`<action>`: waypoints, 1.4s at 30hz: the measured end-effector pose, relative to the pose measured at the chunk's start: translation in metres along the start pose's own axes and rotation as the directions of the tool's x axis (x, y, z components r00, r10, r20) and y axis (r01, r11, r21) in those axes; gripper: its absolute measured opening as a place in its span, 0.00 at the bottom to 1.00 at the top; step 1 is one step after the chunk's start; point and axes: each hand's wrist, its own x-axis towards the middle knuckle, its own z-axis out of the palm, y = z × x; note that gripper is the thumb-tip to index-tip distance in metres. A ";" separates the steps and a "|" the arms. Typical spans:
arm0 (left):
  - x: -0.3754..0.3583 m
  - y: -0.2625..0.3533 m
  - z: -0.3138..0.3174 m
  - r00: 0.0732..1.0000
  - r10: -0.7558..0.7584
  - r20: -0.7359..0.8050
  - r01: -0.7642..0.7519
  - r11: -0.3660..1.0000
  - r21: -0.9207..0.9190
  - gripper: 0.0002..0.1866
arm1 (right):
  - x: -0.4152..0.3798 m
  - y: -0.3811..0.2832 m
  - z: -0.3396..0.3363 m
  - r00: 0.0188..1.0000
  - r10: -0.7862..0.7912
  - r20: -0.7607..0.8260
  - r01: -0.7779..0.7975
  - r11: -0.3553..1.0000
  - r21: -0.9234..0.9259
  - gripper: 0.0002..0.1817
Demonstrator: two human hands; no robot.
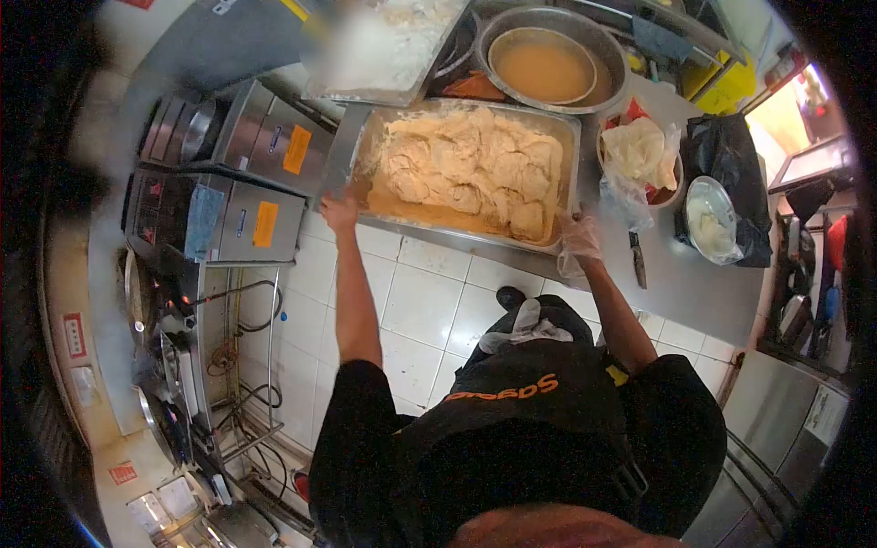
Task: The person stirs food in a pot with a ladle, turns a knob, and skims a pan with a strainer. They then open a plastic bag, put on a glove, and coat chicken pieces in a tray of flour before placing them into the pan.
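A rectangular metal tray (463, 228) lies in front of me at the counter's near edge. Inside are several lumps coated in thick, pale orange batter (461, 164), with looser orange liquid along the near side. My left hand (340, 210), bare, is closed at the tray's near left corner. At the near right corner my right hand (579, 241), in a clear plastic glove, is closed round the rim; its fingers are partly hidden. A knife (637, 259) lies on the counter to the right of that hand.
Behind the tray stand a pan of white powder (388, 46) and a large metal bowl (621, 68) holding a smaller bowl of orange liquid (542, 68). Rightward are a plastic-lined tub (639, 151) and a bowl (711, 217) on black plastic. Fryers (265, 187) stand left.
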 end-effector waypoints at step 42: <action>-0.314 -0.034 -0.219 0.303 -0.901 0.311 0.676 -0.027 -0.737 0.31 | 0.133 -0.133 0.080 0.529 -0.449 0.720 0.748 0.648 -0.145 0.23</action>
